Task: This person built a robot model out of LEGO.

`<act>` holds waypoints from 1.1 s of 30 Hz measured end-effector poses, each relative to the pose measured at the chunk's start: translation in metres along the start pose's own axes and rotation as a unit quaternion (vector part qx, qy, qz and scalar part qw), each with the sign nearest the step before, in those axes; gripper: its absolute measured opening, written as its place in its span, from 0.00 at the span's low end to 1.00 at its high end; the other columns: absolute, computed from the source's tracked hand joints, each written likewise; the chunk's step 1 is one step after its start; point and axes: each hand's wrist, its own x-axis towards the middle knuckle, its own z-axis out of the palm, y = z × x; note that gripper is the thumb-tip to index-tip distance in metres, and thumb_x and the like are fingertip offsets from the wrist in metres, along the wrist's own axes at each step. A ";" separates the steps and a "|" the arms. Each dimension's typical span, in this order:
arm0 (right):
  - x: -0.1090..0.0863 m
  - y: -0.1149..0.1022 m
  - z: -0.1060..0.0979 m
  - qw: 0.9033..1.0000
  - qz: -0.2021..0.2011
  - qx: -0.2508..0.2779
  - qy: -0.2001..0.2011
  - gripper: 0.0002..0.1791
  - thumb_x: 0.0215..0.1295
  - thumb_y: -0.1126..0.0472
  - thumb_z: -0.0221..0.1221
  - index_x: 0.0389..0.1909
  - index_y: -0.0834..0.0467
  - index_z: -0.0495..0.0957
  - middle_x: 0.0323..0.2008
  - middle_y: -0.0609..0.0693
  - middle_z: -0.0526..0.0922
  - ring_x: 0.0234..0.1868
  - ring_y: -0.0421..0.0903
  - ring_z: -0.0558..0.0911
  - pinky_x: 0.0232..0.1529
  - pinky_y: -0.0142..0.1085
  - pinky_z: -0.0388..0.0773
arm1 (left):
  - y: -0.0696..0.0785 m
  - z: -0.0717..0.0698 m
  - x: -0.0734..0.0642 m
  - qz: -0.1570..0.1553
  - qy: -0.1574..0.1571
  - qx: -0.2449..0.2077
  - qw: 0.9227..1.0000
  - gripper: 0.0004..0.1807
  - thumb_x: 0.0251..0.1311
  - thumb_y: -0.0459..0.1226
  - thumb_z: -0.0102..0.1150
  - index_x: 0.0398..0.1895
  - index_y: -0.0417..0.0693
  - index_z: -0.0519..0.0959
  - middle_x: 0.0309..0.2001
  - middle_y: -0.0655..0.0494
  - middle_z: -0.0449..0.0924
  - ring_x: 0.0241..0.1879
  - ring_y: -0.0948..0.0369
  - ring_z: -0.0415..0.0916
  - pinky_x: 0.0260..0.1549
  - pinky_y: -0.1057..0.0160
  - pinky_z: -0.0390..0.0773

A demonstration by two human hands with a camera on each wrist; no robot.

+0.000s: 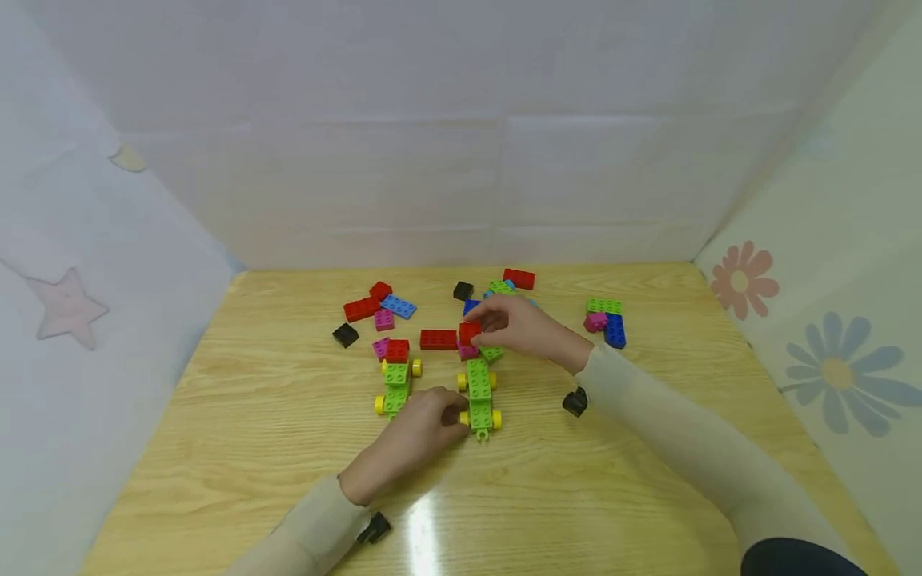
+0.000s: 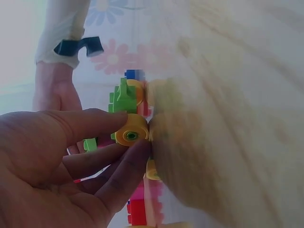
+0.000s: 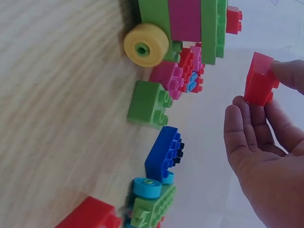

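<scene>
My left hand (image 1: 421, 428) pinches the rear yellow wheel (image 2: 132, 130) of a green toy car (image 1: 479, 384) built of bricks, thumb on one side and fingertips on the other. Up ahead of that car, my right hand (image 1: 520, 324) holds a small red brick (image 3: 260, 80) between thumb and fingertips, raised off the table. Below the red brick in the head view lie a magenta brick (image 1: 467, 352) and a green brick (image 3: 149, 105). A second green car (image 1: 396, 392) with yellow wheels stands left of the first, a red brick (image 1: 397, 350) at its front; my left hand partly covers its rear.
Loose bricks lie across the far side of the wooden table (image 1: 274, 448): a long red brick (image 1: 438, 340), a light blue brick (image 1: 398, 306), a black brick (image 1: 346, 334). At the right sit joined green, magenta and blue bricks (image 1: 615, 330). White-covered walls (image 1: 374, 176) bound the table.
</scene>
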 end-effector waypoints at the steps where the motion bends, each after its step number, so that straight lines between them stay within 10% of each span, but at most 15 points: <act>1: -0.003 0.001 0.000 1.000 0.003 0.000 0.001 0.22 0.76 0.57 0.73 0.68 0.53 0.85 0.63 0.51 0.89 0.57 0.47 0.89 0.64 0.45 0.89 | 0.005 -0.002 0.001 -0.016 -0.004 -0.007 1.000 0.15 0.71 0.35 0.73 0.57 0.37 0.89 0.47 0.49 0.91 0.44 0.60 0.85 0.47 0.56 0.89; 20: -0.033 0.022 0.020 0.998 0.016 0.040 0.052 0.17 0.75 0.58 0.74 0.61 0.53 0.87 0.58 0.51 0.90 0.56 0.48 0.89 0.61 0.44 0.90 | 0.010 -0.012 0.029 -0.101 0.077 -0.100 0.987 0.23 0.74 0.41 0.74 0.67 0.41 0.86 0.58 0.48 0.92 0.50 0.57 0.90 0.53 0.53 0.93; 33: -0.040 0.025 0.027 0.998 0.016 0.037 0.049 0.18 0.74 0.57 0.74 0.61 0.52 0.87 0.57 0.50 0.91 0.57 0.48 0.90 0.64 0.47 0.89 | 0.014 -0.013 0.038 -0.130 0.067 -0.122 0.982 0.31 0.71 0.44 0.78 0.74 0.44 0.83 0.63 0.50 0.91 0.50 0.58 0.90 0.48 0.57 0.93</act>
